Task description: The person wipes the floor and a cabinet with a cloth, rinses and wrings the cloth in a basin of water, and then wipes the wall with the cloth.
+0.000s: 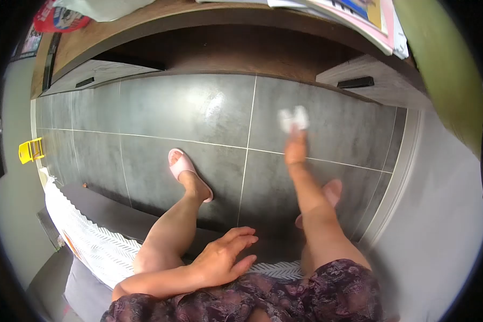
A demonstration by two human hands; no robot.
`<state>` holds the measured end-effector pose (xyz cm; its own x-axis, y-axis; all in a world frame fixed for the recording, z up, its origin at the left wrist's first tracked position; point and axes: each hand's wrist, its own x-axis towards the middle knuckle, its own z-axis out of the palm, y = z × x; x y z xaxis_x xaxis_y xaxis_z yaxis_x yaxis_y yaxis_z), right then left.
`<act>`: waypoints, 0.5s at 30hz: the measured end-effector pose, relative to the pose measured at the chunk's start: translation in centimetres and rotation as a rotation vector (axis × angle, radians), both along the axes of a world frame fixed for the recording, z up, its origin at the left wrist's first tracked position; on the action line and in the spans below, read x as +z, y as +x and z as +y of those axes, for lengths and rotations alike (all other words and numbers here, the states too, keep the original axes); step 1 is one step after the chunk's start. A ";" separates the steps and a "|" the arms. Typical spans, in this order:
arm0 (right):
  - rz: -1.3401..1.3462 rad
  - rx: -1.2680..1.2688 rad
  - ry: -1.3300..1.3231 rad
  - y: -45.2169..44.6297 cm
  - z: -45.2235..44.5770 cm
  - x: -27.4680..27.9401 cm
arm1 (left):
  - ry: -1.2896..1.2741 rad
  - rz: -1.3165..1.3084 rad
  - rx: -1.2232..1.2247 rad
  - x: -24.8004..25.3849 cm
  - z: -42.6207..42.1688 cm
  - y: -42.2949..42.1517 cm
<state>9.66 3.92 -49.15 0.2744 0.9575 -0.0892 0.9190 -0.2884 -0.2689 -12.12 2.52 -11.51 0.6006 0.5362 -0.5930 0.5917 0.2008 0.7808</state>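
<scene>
My right hand (295, 147) reaches forward over the grey tiled floor, its fingers closed on a small white cloth or tissue (293, 117). Motion blurs both, so I cannot tell the exact kind of the white thing or whether it touches the tiles. My left hand (223, 257) is held near my lap with nothing in it. Its fingers are slightly bent, and the thumb stands apart from them. Below it, a pink slipper (181, 165) is on my left foot. Another pink slipper (333, 192) lies partly hidden behind my right forearm.
A wooden cabinet (209, 51) with black-handled drawers runs along the far side, papers (378, 35) on top. On the left stands a small yellow chair-shaped object (31, 150). Behind me is a grey sofa (99, 206) with a white patterned cover (86, 231). A pale wall (434, 214) bounds the right.
</scene>
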 end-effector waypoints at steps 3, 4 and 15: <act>0.257 0.266 -0.225 -7.1 0.9 2.9 | 0.029 -0.006 0.014 -0.1 -0.1 -0.3; 0.376 0.257 -0.308 -8.6 1.5 2.8 | 0.028 0.000 0.017 0.0 -0.1 -0.5; 0.603 -0.630 0.030 3.8 10.9 5.5 | -0.020 -0.106 0.053 2.9 0.4 -4.5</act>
<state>13.50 14.81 -43.69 0.6676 0.6475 -0.3676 0.2890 -0.6803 -0.6736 -16.63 2.87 -8.63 0.6312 0.5578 -0.5390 0.4944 0.2462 0.8337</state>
